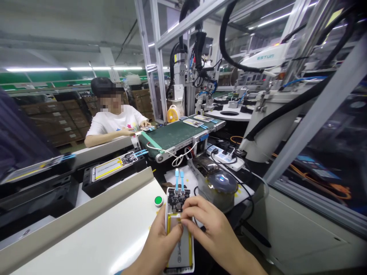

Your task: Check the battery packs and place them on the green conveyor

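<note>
My left hand (pixel 160 240) is wrapped round an open power bank (pixel 187 263), a white half-shell with a flat yellow-edged battery and a dark circuit board (pixel 176 199). Its thumb lies on the battery. Two light-blue ribbon-like tabs (pixel 179 179) stick out from the board's far end. My right hand (pixel 210 221) has thumb and fingers pinched together over the place where battery and board meet. Whatever small piece they pinch is hidden.
Similar open units lie in black trays (pixel 114 172) to the left and on a green conveyor belt (pixel 172 133) ahead. Across from me a co-worker (pixel 114 122) handles another unit. A green button (pixel 158 201), a power strip (pixel 228 156) and a machine frame (pixel 304 99) are nearby.
</note>
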Motion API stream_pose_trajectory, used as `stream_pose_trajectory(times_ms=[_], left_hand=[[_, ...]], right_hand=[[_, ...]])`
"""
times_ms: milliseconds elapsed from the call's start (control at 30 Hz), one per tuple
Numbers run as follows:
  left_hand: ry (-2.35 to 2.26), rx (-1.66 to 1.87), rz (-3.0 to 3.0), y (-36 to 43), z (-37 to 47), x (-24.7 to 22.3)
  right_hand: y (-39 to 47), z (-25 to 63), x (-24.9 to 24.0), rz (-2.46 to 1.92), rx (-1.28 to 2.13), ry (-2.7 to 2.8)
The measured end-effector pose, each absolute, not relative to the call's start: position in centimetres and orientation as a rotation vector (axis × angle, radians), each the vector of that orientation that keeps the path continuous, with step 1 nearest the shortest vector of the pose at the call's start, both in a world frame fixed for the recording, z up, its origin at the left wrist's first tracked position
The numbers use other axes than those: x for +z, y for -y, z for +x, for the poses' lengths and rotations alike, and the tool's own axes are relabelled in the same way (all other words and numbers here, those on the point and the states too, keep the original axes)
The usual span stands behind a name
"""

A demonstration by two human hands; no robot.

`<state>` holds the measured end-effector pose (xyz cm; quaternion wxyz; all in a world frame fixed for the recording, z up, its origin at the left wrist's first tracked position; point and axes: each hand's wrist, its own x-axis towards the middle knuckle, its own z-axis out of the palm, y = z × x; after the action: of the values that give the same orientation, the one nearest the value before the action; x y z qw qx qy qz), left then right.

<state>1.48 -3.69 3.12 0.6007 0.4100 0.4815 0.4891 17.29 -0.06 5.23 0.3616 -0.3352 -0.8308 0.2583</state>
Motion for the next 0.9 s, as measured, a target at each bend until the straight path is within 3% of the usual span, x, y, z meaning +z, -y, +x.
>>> stream_pose_trajectory(times_ms=[133,367,900], left_hand=[[-1.117,1.114,0.936,3.65,1.46,3.47],[-1.101,1.103,0.959,3.85,1.48,3.54],[-1.079,1.125,0.88,4.05,1.58,3.8]], right_hand=[[0.11,17.35,5.01,-0.859,0.67,2.132],[-0.11,17.96,4.87,-0.895,0.967,2.021],[0.21,17.21,4.95,-0.922,0.748,2.073]])
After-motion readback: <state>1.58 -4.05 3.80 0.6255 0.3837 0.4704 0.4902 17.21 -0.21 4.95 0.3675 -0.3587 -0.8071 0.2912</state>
